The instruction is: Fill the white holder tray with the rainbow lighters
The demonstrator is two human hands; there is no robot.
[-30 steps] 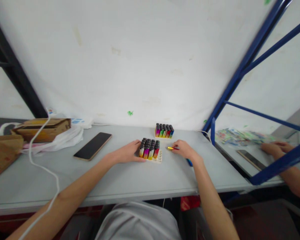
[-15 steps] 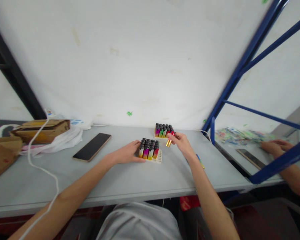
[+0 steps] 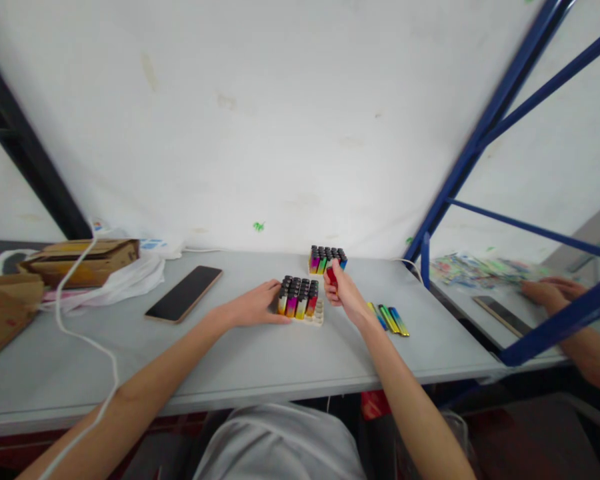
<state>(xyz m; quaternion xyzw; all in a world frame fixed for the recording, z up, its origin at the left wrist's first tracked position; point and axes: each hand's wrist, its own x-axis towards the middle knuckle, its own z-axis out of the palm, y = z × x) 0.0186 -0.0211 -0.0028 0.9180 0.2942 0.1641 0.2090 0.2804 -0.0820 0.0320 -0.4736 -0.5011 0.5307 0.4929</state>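
Observation:
My left hand [image 3: 257,305] grips the left side of a white lighter tray [image 3: 316,321], its thumb along the front edge and its fingers behind. Rows of upright, black-topped lighters [image 3: 299,297] in several colours fill most of that tray; its right-hand holes show bare. Just right of it, my right hand [image 3: 346,293] is closed around a red lighter [image 3: 332,273], raised above the table with the thumb near its top. A second block of upright lighters [image 3: 325,259] stands behind, near the wall. Several loose lighters [image 3: 391,320] lie side by side to the right of my right wrist.
A dark phone [image 3: 185,293] lies on the grey table [image 3: 240,360] to the left. Further left are cardboard boxes [image 3: 80,260], a plastic bag [image 3: 135,280] and a white cable [image 3: 87,340]. Blue frame bars [image 3: 463,160] rise at the right; beyond them another person's hands [image 3: 550,293] are visible.
My right hand has shifted slightly left and down, and its fingers have curled around the red lighter, now held more upright. More loose lighters show beside the wrist. My left hand stays at the tray.

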